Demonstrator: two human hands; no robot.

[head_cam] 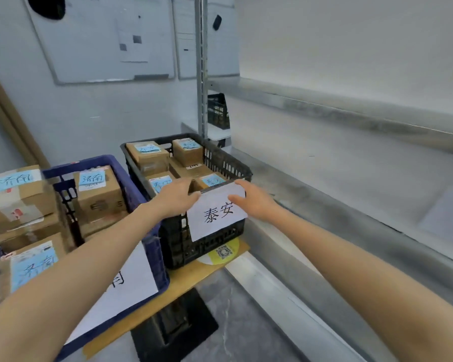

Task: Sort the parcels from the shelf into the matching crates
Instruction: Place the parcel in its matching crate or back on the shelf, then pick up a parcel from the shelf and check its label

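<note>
On my feed the metal shelf [351,163] is the biggest thing, running away to the right of my right fingers. Far beyond both sets of fingers a whiteboard [89,48] hangs on the wall.

Left of and below my left fingers sits the blue crate [135,190]. It holds brown boxes [97,194] with blue handwritten tags, and my left forearm crosses over its white front sheet. Further left is a taped stack [19,194] with the same tags; I cannot tell whether it stands in a crate of its own.

The black crate [220,163] is directly under my fingers, its left wall against the blue one, and both rest on a wooden board [194,273]. Just beyond my fingertips the parcels [147,152] lie inside the black crate, tags facing up.

A paper label [217,218] reading 泰安 hangs on the crate's near wall, between my two thumbs.

My left hand [175,195] grips the near rim, with the fingers curled over into the crate and the thumb on the outside at the label's top edge. My right hand [254,202] grips the same rim at its right corner, fingers hooked over the top and thumb pressed on the label.

Below both thumbs, a yellow QR sticker [224,252] shows on the board at the crate's foot.
</note>
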